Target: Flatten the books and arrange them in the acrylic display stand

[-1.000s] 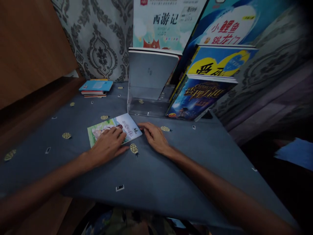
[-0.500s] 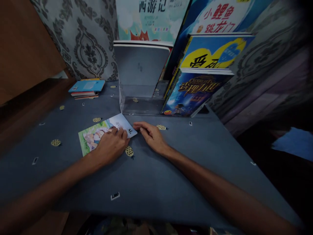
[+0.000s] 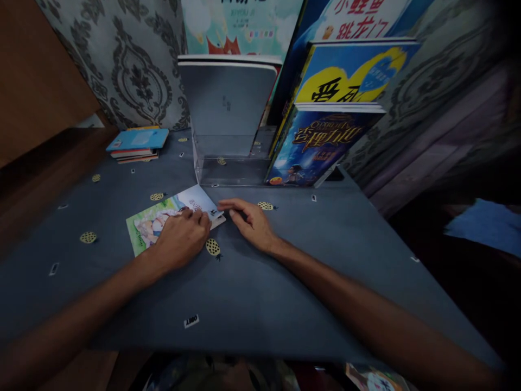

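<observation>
A thin picture book point(image 3: 163, 217) with a green and white cover lies flat on the dark blue tablecloth point(image 3: 252, 288). My left hand point(image 3: 181, 239) rests on its right half, fingers curled down on the cover near the right edge. My right hand point(image 3: 248, 220) lies on the cloth just right of the book, fingers stretched towards the book's right corner, which looks slightly lifted. Neither hand has the book off the table.
A clear acrylic book stand point(image 3: 232, 163) behind the hands holds a grey book point(image 3: 228, 98) and several colourful children's books point(image 3: 321, 141) leaning to the right. A small stack of books point(image 3: 136, 144) lies at the back left. Patterned wallpaper is behind.
The view has shifted slightly, so everything sits lower left in frame. My left fingers have curled closer to the book's right edge, and my right fingertips have reached its corner.
</observation>
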Tool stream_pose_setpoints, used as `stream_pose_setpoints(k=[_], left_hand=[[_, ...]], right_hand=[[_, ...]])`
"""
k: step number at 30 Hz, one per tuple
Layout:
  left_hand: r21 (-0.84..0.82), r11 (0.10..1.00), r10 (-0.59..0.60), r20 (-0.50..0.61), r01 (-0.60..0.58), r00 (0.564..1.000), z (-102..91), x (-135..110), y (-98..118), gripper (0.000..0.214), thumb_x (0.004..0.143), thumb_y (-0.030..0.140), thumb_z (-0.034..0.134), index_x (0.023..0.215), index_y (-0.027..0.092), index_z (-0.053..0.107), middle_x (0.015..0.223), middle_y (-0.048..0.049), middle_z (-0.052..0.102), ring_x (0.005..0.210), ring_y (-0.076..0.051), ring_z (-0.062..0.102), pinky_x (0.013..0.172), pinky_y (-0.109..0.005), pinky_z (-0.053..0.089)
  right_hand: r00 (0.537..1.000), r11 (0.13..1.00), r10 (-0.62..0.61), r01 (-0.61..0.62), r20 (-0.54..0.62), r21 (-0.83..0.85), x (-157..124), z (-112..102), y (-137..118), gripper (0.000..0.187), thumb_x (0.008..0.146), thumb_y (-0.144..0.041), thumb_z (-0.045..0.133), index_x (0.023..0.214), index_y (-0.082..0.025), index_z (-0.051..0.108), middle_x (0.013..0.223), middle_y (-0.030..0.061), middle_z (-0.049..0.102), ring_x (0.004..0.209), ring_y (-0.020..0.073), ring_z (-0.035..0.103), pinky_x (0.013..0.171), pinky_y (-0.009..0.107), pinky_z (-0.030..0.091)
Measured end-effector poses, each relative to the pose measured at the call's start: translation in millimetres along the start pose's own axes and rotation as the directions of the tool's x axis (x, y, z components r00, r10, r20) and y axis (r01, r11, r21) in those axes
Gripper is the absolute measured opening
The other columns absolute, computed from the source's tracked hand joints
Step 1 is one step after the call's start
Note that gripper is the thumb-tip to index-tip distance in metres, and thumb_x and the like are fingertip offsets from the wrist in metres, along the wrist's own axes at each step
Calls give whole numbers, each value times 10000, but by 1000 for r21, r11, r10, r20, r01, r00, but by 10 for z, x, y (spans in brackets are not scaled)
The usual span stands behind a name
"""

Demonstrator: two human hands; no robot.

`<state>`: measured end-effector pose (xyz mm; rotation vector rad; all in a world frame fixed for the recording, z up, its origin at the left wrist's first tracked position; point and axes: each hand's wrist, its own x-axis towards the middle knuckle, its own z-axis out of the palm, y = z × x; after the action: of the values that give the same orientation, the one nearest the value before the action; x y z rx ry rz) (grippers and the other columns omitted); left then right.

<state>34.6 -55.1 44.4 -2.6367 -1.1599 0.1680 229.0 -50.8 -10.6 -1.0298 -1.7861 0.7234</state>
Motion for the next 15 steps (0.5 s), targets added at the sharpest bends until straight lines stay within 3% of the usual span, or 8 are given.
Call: stream_pose_setpoints(k=[8, 11, 15], left_hand=[[-31, 999, -21, 36, 22, 999, -19, 0, 3, 331, 1010, 182, 354, 1054, 93, 670, 999, -173, 715, 944, -318, 683, 692, -392, 548], [-35, 999, -17, 23, 18, 1000, -8, -9, 18, 348, 1021, 222, 356, 1076, 81, 669, 1027, -186, 711, 964, -326, 676, 720, -414, 553], [-38, 999, -6, -20, 5, 1000, 26, -33, -3, 350, 1030, 277, 383, 1075, 86, 673, 1036, -186, 704, 994, -325, 666, 737, -406, 554]], right_hand=[[998, 998, -46, 44, -49, -54, -17, 2, -44, 314, 921, -166, 489, 1156, -248, 681, 1056, 42, 755, 1017, 203, 688, 892, 381, 547], [995, 989, -76, 67, -67, -130, -40, 10, -85, 292, 924, -198, 499, 1136, -225, 698, 949, 47, 737, 879, 196, 679, 796, 348, 544], [995, 968, -78, 92, 64, -236, -62, 38, -125, 307, 934, -227, 500, 1159, -199, 707, 805, 42, 688, 707, 184, 622, 686, 319, 509]])
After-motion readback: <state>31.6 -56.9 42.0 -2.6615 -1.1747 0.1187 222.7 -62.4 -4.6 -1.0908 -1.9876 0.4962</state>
